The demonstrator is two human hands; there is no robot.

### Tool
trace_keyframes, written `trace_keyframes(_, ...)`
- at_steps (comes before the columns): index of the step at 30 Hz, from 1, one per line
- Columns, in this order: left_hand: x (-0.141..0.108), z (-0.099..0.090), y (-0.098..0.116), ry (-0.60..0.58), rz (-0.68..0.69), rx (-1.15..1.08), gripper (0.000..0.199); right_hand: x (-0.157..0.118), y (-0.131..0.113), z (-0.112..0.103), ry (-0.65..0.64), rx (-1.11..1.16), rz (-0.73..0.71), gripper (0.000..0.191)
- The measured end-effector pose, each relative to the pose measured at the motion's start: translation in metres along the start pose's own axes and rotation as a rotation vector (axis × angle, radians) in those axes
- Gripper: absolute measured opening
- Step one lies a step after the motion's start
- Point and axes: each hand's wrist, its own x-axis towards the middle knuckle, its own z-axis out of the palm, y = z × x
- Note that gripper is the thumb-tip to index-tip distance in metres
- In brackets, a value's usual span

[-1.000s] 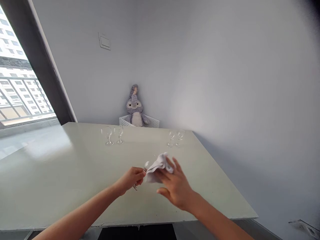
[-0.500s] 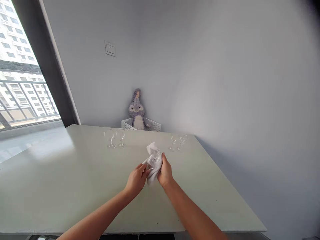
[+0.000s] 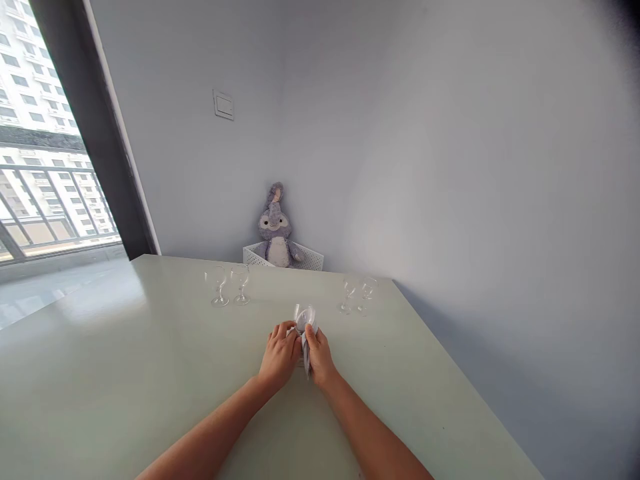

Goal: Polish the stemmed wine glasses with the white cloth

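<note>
My left hand (image 3: 281, 355) is closed around the lower part of a clear stemmed glass (image 3: 304, 316), whose bowl points up between my hands. Against the glass's right side, my right hand (image 3: 319, 352) grips a white cloth (image 3: 307, 357), its thumb near the bowl. Part of the cloth hangs down between the two hands. The stem and foot of the glass are mostly hidden by fingers and cloth.
Two clear stemmed glasses (image 3: 241, 283) stand at the back left of the pale table (image 3: 175, 373). Two more (image 3: 367, 293) stand at the back right. Behind the far edge, a plush toy (image 3: 278, 233) sits in a white basket (image 3: 313, 259).
The glass has been turned so its bowl points upward. My left hand's fingers have shifted onto its lower part, and the cloth now hangs bunched lower between my hands. The view has tilted slightly.
</note>
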Motion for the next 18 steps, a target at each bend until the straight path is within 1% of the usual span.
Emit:
trace_keyframes(2,0.005,-0.001,-0.007,-0.041,-0.154,-0.293,0.028,0.001,0.001,-0.007,-0.010,-0.080,0.046,0.046)
trace_keyframes(4,0.010,-0.004,-0.010,-0.082,-0.300,-0.601,0.031,0.001,0.001,-0.011,-0.060,-0.172,0.077,0.050)
trace_keyframes(5,0.012,-0.007,-0.010,-0.099,-0.354,-0.727,0.037,0.000,0.001,-0.012,-0.092,-0.238,0.059,0.051)
trace_keyframes(7,0.015,-0.012,-0.008,-0.127,-0.431,-0.888,0.049,-0.001,0.002,-0.013,-0.134,-0.412,-0.049,0.051)
trace_keyframes(10,0.013,-0.016,-0.005,-0.090,-0.545,-0.948,0.051,-0.003,0.002,-0.012,-0.113,-0.676,-0.243,0.046)
trace_keyframes(12,0.012,-0.015,-0.005,-0.046,-0.575,-0.969,0.051,-0.005,0.000,-0.011,-0.088,-0.775,-0.299,0.041)
trace_keyframes(16,0.013,-0.012,-0.008,0.084,-0.564,-0.951,0.051,-0.009,-0.007,-0.011,-0.064,-0.908,-0.425,0.029)
trace_keyframes(17,0.014,-0.014,-0.009,0.128,-0.546,-0.931,0.051,-0.009,-0.009,-0.013,-0.043,-0.942,-0.468,0.027)
trace_keyframes(18,0.017,-0.018,-0.010,0.197,-0.521,-0.906,0.050,-0.010,-0.011,-0.016,-0.011,-0.975,-0.513,0.026)
